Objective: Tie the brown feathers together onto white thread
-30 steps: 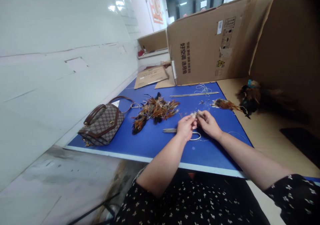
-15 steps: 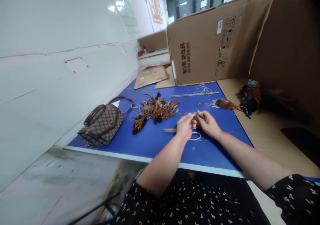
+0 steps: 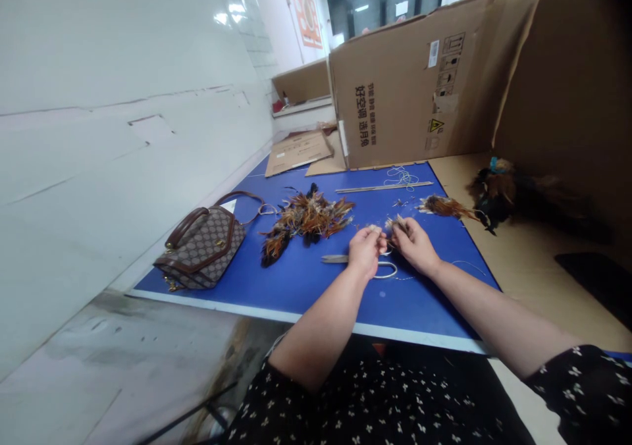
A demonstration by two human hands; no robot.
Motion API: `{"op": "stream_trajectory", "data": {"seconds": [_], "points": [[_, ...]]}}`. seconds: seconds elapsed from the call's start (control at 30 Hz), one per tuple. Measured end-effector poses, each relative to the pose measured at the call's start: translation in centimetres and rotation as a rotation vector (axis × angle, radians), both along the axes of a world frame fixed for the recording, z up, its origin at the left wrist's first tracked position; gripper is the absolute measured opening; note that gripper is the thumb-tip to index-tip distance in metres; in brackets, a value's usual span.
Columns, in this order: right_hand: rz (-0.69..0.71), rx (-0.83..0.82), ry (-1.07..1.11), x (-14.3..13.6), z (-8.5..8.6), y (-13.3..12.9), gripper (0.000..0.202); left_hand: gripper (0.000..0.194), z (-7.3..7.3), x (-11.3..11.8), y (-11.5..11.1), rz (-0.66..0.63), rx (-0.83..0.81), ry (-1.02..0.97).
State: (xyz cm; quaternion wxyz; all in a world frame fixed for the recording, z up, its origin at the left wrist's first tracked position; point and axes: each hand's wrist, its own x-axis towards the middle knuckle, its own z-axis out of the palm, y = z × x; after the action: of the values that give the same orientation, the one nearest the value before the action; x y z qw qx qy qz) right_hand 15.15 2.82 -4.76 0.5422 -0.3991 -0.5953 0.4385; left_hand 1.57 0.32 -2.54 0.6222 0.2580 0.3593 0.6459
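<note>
- A small tuft of brown and whitish feathers (image 3: 396,224) sits in the fingertips of the person's right hand (image 3: 416,246), above the middle of a blue, pale-edged tabletop (image 3: 296,287); thumb and fingers are closed on it.
- The left hand (image 3: 364,253), just beside it with a narrow gap between, has thumb and fingers pinched together on a small pale wisp (image 3: 374,228), too small to make out clearly.
- Metal scissors (image 3: 334,259) lie under the left hand, blades pointing left, a handle loop showing on its right.
- Left of the hands spreads a loose heap of rust-brown and black feathers (image 3: 313,216).
- Beyond the right hand lies a slim bundle of orange-brown feathers with pale ends (image 3: 447,206); near it, on a tan cardboard surface (image 3: 533,274), rests a larger dark-brown and black feather bunch with a blue band (image 3: 494,191).
- Farther back are thin, straight, pale rods (image 3: 385,186) and a tangle of light thread (image 3: 401,176), touching.
- A brown patterned handbag with leather trim (image 3: 202,247) stands at the table's left edge.
- At the back are a flat cardboard piece (image 3: 299,152) and a tall brown printed carton (image 3: 409,96).
</note>
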Motion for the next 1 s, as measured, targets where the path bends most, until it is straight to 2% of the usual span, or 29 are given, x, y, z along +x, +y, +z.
{"op": "stream_trajectory", "data": {"seconds": [0.13, 0.27, 0.53, 1.0], "points": [[0.033, 0.018, -0.022, -0.1, 0.2, -0.2, 0.042, 0.042, 0.0, 0.3, -0.2, -0.102, 0.044, 0.038], [0.082, 0.019, -0.045, -0.1, -0.1, -0.1, 0.038, 0.043, 0.0, 0.3, -0.4, -0.144, 0.089, 0.048], [0.087, 0.058, -0.142, 0.0, 0.2, -0.4, 0.039, 0.041, 0.2, 0.3, -0.5, -0.092, 0.082, 0.109], [0.009, 0.005, 0.006, -0.3, 0.8, -0.7, 0.041, 0.041, -0.1, 0.5, -0.3, -0.034, 0.054, 0.069]]}}
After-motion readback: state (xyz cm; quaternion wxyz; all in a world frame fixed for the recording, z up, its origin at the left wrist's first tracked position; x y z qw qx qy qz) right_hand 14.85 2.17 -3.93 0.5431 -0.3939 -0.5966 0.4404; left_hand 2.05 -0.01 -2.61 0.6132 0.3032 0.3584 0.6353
